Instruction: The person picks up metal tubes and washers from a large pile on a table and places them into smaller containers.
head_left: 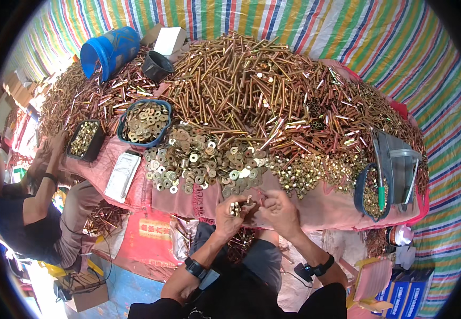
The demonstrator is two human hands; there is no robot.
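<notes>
- Brass-coloured metal pieces in a small upright bundle (235,209), their ends facing up, sit inside the curled fingers of the left hand (229,217), which is closed around them.
- Just beside the bundle, the right hand (281,215) has thumb and fingers drawn narrowly together; whether they pinch a piece, I cannot tell.
- Both hands are above the near edge of a pink cloth cover (174,203).
- Directly beyond them spread flat, round metal washers (198,159), with small gold-coloured nuts (315,173) to their right.
- Behind these rises a large heap of long copper-and-gold metal rods (230,90).
- Leftward stand a blue plastic tub (141,144) of washers, a black tray (84,157) of nuts and a flat white packet (122,177).
- At right, a dark blue tub (362,194) holds nuts, with a grey plastic container (392,159) against it.
- Far left, a co-worker's hand (56,142) reaches near the black tray.
- Nothing solid stands between the two hands and the washers.
</notes>
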